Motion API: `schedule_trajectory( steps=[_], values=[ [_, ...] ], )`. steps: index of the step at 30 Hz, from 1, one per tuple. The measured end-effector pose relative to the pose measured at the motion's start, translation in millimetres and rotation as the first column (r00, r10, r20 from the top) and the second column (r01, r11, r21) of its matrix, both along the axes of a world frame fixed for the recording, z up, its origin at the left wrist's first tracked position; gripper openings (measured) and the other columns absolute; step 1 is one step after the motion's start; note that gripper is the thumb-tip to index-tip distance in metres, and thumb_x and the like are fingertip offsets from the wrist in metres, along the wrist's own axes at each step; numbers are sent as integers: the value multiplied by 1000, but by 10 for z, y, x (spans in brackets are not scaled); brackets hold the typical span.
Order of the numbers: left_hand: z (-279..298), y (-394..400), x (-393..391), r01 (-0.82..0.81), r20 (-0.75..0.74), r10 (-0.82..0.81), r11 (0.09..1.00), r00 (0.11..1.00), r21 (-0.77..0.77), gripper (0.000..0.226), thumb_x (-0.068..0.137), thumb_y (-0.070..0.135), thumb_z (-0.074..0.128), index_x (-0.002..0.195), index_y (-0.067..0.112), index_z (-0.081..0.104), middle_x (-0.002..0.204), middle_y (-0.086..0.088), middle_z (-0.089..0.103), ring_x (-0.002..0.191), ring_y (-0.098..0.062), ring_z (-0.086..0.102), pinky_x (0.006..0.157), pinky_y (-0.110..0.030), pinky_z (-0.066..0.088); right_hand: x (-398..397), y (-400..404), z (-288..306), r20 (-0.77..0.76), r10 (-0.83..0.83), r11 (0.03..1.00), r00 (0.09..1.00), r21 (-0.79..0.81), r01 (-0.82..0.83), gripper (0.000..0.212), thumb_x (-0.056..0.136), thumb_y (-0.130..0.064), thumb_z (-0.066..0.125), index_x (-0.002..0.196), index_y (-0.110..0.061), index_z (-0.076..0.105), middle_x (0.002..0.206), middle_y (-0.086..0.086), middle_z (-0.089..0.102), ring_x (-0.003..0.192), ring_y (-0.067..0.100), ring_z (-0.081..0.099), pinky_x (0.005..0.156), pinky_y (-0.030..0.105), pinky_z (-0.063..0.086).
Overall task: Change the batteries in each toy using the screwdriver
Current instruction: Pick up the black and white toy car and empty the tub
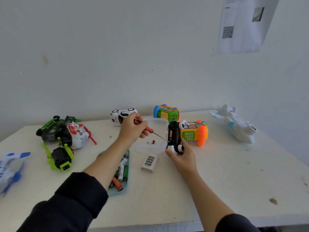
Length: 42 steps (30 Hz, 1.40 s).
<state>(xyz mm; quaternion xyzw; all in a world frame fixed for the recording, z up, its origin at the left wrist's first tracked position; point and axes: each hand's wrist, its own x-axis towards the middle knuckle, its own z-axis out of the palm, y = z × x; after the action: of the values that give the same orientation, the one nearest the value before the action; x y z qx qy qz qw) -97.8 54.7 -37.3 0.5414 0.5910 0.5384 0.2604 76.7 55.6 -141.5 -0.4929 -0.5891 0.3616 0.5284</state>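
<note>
Head view: left hand (132, 129) aims screwdriver (150, 130) at right hand's (181, 152) toy car (173, 137).

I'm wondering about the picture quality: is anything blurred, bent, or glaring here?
Head view: soft, even light, no harsh glare; the wide lens bows the table edges; the blue and white toy at far left is smeared; the screwdriver and hands stay fairly sharp.
</note>
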Motion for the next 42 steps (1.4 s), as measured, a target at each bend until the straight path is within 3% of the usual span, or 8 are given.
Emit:
schedule_trajectory(
  steps=[3, 6, 15, 18, 22, 28, 34, 42],
  values=[
    [234, -50, -191, 201, -242, -281, 930, 929, -309, 16, 85, 5, 66, 81, 11, 51, 71, -12, 65, 53, -14, 65, 47, -24, 50, -11, 7, -12, 45, -7, 1000, 999, 1, 7, 66, 69, -33, 78, 130, -28, 52, 89, -11, 55, 79, 14, 52, 63, 11, 37],
    [311, -132, -155, 163, -467, -465, 818, 752, -552, 16, 89, 18, 62, 105, 17, 59, 77, -9, 70, 51, -12, 62, 49, -23, 48, -12, 20, -32, 70, -29, 1000, 997, 4, 28, 57, 73, -25, 78, 126, -29, 55, 84, -11, 52, 72, 12, 50, 63, 15, 37],
    [157, -321, 220, 0, -644, -582, 742, 496, -671, 20, 95, 15, 36, 106, 8, 52, 73, -8, 61, 41, -15, 52, 43, -21, 40, -20, 11, -34, 137, -22, 999, 990, 41, 17, 55, 72, -23, 78, 122, -30, 57, 81, -17, 51, 78, 11, 50, 69, 21, 35],
    [-4, -404, 228, 19, -578, -628, 685, 522, -728, 19, 93, 10, 27, 106, 9, 40, 88, -14, 57, 46, -21, 59, 46, -25, 45, -23, 8, -35, 158, -26, 998, 987, 58, 17, 47, 72, -23, 78, 115, -27, 60, 77, -19, 50, 74, 10, 49, 64, 20, 34],
    [-239, -542, 344, 76, -536, -618, 693, 576, -717, 5, 99, 18, 26, 100, 13, 29, 75, -10, 48, 45, -23, 58, 53, -29, 48, -9, 10, -8, 107, -53, 997, 993, 61, 47, 49, 73, -25, 78, 118, -29, 58, 75, -17, 50, 67, 10, 48, 59, 13, 35],
    [-114, -461, 234, 103, -443, -582, 676, 682, -729, 16, 91, 9, 30, 106, 10, 36, 82, -13, 52, 48, -23, 61, 44, -25, 44, 2, -22, -4, 70, -36, 998, 997, 52, 33, 58, 74, -23, 77, 126, -27, 55, 79, -17, 50, 67, 7, 48, 59, 8, 36],
    [-34, -148, 305, 22, -303, -152, 920, 941, -392, 4, 83, 9, 55, 85, 9, 52, 69, -8, 58, 36, -17, 48, 37, -18, 32, -21, -57, 33, 45, -6, 997, 999, 77, 3, 55, 74, -20, 77, 114, -43, 46, 82, -23, 50, 74, 7, 50, 64, 13, 35],
    [-282, 141, 721, -55, -212, -24, 931, 977, -360, 32, 79, 19, 71, 65, 14, 43, 58, -4, 53, 38, -18, 52, 40, -21, 41, -27, -46, 32, 10, -16, 992, 1000, 121, 15, 49, 69, -41, 72, 113, -42, 51, 83, -21, 57, 76, 2, 53, 61, 6, 38]
  ],
)
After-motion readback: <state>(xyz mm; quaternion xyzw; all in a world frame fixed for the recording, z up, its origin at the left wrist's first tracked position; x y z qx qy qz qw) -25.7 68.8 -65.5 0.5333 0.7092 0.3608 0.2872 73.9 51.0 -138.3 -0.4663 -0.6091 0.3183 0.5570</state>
